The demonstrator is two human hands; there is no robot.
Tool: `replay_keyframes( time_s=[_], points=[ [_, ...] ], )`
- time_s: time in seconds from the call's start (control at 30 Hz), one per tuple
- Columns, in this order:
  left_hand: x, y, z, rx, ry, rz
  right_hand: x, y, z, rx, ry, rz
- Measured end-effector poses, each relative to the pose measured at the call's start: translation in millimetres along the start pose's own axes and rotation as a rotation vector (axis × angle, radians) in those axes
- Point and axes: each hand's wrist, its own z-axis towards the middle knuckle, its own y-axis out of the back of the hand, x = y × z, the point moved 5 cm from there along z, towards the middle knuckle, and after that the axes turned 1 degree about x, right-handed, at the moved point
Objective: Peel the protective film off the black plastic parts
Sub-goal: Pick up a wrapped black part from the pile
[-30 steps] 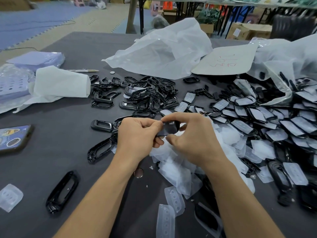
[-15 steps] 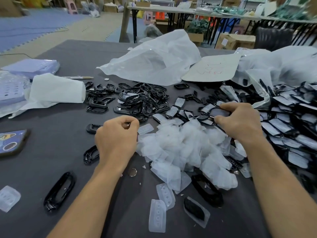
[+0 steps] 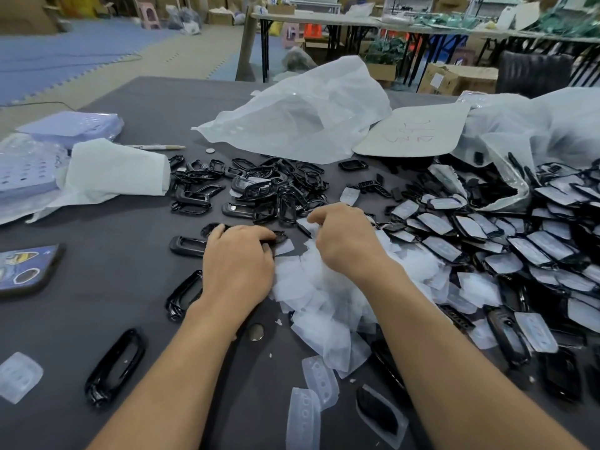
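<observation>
**Head view**

1. The left hand [image 3: 238, 254] lies palm down on the dark grey table [image 3: 130, 206], fingers bent over a glossy black plastic frame part [image 3: 281, 237] whose end shows past the fingertips. Whether it grips the part or only rests on it cannot be told.
2. The right hand [image 3: 344, 238] is just beside the left hand, not touching it. Its fingers are curled into the far edge of the heap of peeled white translucent film pieces [image 3: 324, 287]. What they hold is hidden.
3. A pile of bare black plastic frames [image 3: 259, 186] lies beyond both hands.
4. Film-covered black plastic parts [image 3: 535, 248] spread to the right of the heap.
5. A crumpled clear plastic bag [image 3: 302, 118] lies behind the bare pile.
6. A phone in a blue printed case [image 3: 26, 267] rests at the table's left edge.
</observation>
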Motion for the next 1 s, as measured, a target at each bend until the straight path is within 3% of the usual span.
replay_keyframes(
  time_s=[0.13,0.23,0.37,0.43,0.5,0.63,0.83,0.93,1.0],
  points=[
    [10.1,2.7,1.9,-0.011,0.124,-0.143,8.0,-9.0,6.0,0.017,0.041,-0.101],
    [13.0,2.4,5.8,0.004,0.125,-0.176,6.0,-7.2,4.8,0.013,0.066,-0.060],
    [2.8,14.1,0.7,-0.129,0.116,-0.326,-19.5,16.8,14.5,-0.008,-0.010,0.097],
    [-5.0,20.1,-5.2,-0.209,0.120,-0.369,-40.4,35.6,32.5,-0.074,-0.068,0.064],
    [-13.3,22.8,-11.8,-0.240,0.113,-0.437,-57.6,43.3,55.6,-0.018,-0.091,-0.080],
    [-23.6,15.2,-17.5,-0.095,0.097,-0.694,-75.9,35.1,87.8,0.181,-0.105,-0.341],
    [-18.5,3.8,-10.4,0.028,0.175,-0.869,-71.0,42.0,92.8,-0.077,-0.111,-0.331],
    [-17.8,-1.5,-9.6,0.090,0.219,-1.149,-68.0,47.7,80.6,-0.086,-0.158,-0.267],
    [-17.9,-3.2,-10.8,0.116,0.226,-1.193,-62.2,54.5,64.6,-0.116,-0.168,-0.202]
  ],
)
